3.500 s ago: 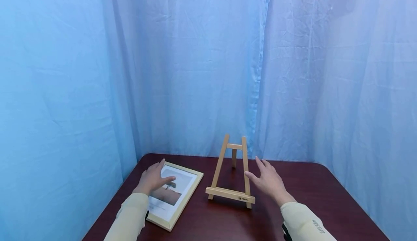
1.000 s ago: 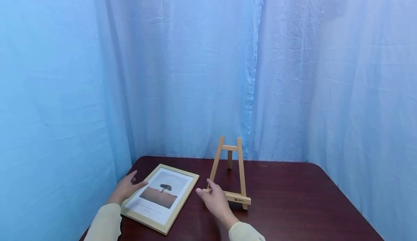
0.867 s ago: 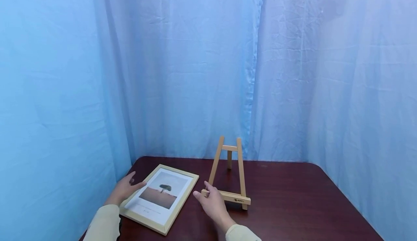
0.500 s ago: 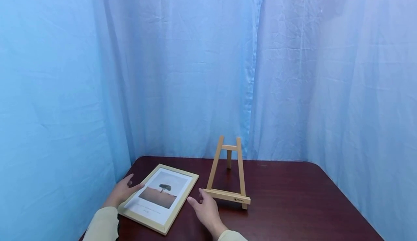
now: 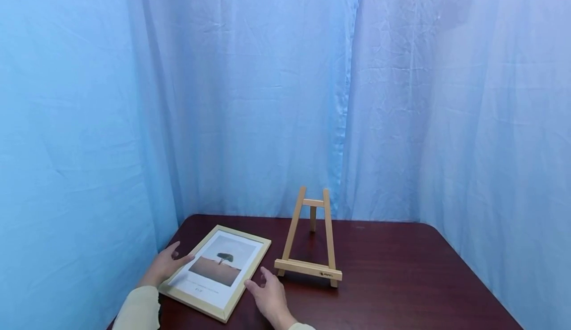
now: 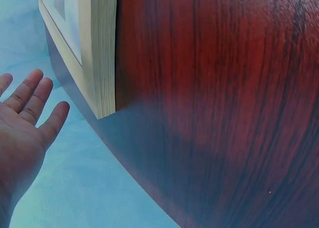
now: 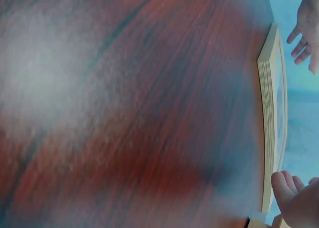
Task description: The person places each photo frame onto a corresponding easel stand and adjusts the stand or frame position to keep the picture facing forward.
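Note:
A pale wooden picture frame (image 5: 223, 271) with a print of a tree lies face up on the left of the table. My left hand (image 5: 161, 266) is at its left side, fingers spread and nothing in them; the left wrist view has this hand (image 6: 25, 123) beyond the table edge, apart from the frame's corner (image 6: 102, 63). On the opposite side, my right hand (image 5: 269, 298) hovers by the frame's right edge, thumb and fingers apart. In the right wrist view the right fingers (image 7: 285, 185) overlap the frame's side (image 7: 267, 118). A small wooden easel (image 5: 308, 268) stands upright right of the frame.
The dark red-brown table (image 5: 392, 270) has rounded far corners. Light blue curtains (image 5: 267, 97) hang behind it and along both sides. The easel's rear leg (image 5: 313, 218) reaches back behind its two front legs.
My right hand has moved from the easel's right side across its ledge, leftward and nearer, to the picture frame's right edge. The left hand has shifted from over the frame to its left side.

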`<state>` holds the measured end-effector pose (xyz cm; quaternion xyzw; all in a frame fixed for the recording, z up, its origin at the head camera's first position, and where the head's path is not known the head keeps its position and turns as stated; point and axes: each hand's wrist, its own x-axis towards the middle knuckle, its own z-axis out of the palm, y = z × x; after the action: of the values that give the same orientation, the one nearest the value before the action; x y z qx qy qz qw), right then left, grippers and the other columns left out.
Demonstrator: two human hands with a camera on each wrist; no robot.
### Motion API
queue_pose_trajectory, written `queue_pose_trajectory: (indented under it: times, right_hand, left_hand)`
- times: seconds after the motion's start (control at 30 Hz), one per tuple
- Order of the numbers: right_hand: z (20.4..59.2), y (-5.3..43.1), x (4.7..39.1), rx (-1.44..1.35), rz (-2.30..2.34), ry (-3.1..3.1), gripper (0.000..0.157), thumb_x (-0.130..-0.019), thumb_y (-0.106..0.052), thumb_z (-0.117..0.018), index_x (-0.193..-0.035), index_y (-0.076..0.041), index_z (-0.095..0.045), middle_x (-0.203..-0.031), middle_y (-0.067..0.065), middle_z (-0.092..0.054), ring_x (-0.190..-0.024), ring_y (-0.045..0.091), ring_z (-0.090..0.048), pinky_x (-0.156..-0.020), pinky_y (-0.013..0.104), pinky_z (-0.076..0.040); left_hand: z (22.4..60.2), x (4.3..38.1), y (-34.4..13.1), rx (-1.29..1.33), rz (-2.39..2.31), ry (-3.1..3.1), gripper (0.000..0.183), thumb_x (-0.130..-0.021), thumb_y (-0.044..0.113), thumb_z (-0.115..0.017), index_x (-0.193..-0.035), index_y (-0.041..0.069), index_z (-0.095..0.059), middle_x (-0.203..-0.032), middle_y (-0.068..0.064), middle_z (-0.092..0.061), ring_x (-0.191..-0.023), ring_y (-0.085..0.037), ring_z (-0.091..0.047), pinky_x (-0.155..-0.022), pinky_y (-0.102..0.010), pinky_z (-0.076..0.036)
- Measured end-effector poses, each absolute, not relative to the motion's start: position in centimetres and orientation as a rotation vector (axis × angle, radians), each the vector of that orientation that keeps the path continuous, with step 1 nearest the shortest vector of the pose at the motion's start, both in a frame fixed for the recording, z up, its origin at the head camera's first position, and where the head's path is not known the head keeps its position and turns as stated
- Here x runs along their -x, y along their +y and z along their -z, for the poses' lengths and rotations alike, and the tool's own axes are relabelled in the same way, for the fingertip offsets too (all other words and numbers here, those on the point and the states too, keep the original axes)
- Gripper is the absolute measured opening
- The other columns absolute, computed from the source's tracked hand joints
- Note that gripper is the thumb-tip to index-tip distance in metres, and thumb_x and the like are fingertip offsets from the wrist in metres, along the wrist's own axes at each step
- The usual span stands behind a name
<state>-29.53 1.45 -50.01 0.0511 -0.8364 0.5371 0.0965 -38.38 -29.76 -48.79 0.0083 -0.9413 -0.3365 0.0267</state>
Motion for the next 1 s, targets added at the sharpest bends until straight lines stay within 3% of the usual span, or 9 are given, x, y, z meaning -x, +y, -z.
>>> queue_pose_trajectory:
  times: [0.6, 1.0]
  right_hand:
    - [50.9, -0.1, 29.3, -0.085, -1.619, -2.5, 0.059, -0.087, -0.029, -0.076, -0.129, 0.009, -0.059, -0.11, 0.021, -0.067, -0.104, 0.038, -0.063, -0.088, 0.052, -0.05]
    - [51.6, -0.2, 29.5, -0.037, -1.635, -2.48, 0.058, -0.086, -0.028, -0.076, -0.128, 0.009, -0.06, -0.11, 0.022, -0.067, -0.106, 0.039, -0.062, -0.09, 0.052, -0.049]
  left_hand:
    - [50.3, 38.8, -30.1, -0.053, 0.987, -2.945, 0.104, -0.088, 0.062, -0.063, -0.145, -0.019, -0.027, -0.13, -0.042, -0.048, -0.124, -0.057, -0.043, -0.1, -0.066, -0.037]
    - [51.1, 38.9, -30.2, -0.039, 0.974, -2.925, 0.095, -0.091, 0.051, -0.064, -0.142, -0.021, -0.03, -0.125, -0.042, -0.052, -0.122, -0.057, -0.045, -0.101, -0.065, -0.036]
